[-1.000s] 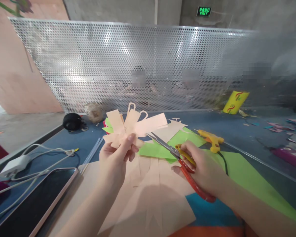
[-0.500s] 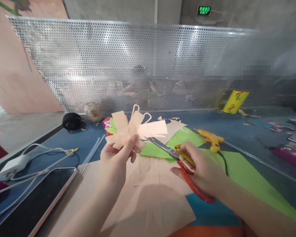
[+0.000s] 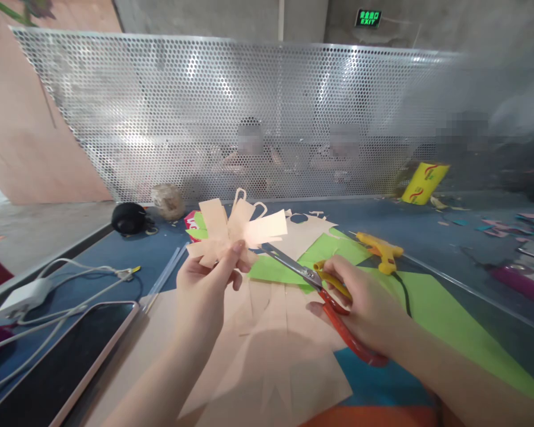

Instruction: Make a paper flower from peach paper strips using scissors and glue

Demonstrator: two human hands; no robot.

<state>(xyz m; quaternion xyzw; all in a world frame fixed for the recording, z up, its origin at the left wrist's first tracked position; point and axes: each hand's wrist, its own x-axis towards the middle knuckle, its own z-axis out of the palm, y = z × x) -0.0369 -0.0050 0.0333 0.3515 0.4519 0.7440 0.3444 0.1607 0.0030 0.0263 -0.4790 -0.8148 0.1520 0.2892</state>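
My left hand (image 3: 211,270) pinches a pale peach paper cutout (image 3: 238,222) between thumb and fingers. The cutout has several flat strips fanning outward and two thin loops at its top. In my right hand (image 3: 360,296) is a pair of scissors (image 3: 309,274) with red and yellow handles, fingers wrapped round them. Their blades point up and left, looking nearly together, with the tips close to the cutout's lower right strips; I cannot tell whether they touch. Below both hands lie peach paper sheets (image 3: 302,367) and a green sheet (image 3: 271,270).
A yellow glue gun (image 3: 385,252) lies at right by green paper (image 3: 449,320). A phone (image 3: 66,367), white charger (image 3: 26,298) and clear glue sticks (image 3: 167,273) are at left. Behind stand a black round object (image 3: 129,219), a yellow roll (image 3: 426,182) and a perforated metal screen (image 3: 271,89).
My left hand has shifted slightly left with the paper cutout, away from the scissors. The right-hand strip now looks shorter. My right hand has barely moved, and the blades appear closer together.
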